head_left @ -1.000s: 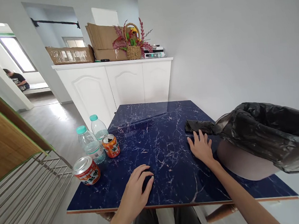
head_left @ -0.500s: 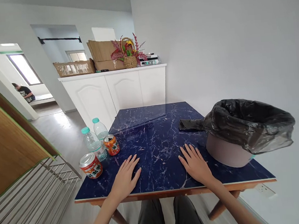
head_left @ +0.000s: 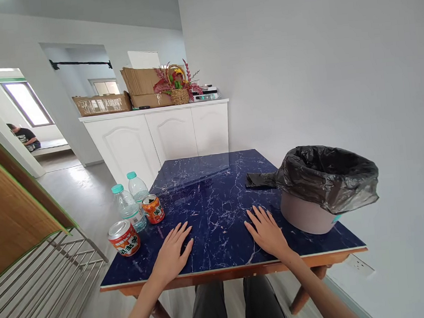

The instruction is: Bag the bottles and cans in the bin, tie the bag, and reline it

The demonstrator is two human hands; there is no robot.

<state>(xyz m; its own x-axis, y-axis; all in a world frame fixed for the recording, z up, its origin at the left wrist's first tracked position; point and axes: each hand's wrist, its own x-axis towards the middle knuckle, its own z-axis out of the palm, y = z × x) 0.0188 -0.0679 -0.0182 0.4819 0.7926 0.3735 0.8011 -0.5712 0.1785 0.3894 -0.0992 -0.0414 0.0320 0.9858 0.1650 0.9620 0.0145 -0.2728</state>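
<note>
My left hand [head_left: 173,252] lies flat on the dark blue marbled tabletop [head_left: 215,238], fingers stretched out and holding nothing. To its left stand a red and white can [head_left: 124,239], an orange can [head_left: 153,209] with its top open, and two clear plastic bottles with teal caps, the nearer bottle [head_left: 130,209] and the farther bottle [head_left: 137,187]. My right hand [head_left: 267,233] also rests palm down, fingers spread. Just right of it is a pinkish-grey bin [head_left: 303,213] lined with a black plastic bag [head_left: 322,178]. A twisted end of the bag reaches left over the table.
A white cabinet [head_left: 128,142] behind the table carries cardboard boxes [head_left: 102,104] and a flower basket [head_left: 179,95]. A metal rack [head_left: 69,272] and a wooden panel [head_left: 7,213] stand at left. A person [head_left: 25,137] sits in the far room. A wall is close at right.
The camera view has shifted slightly, so the whole scene sits a little further left. Both hands stay flat on the table, and the cans, bottles and bin keep their places.
</note>
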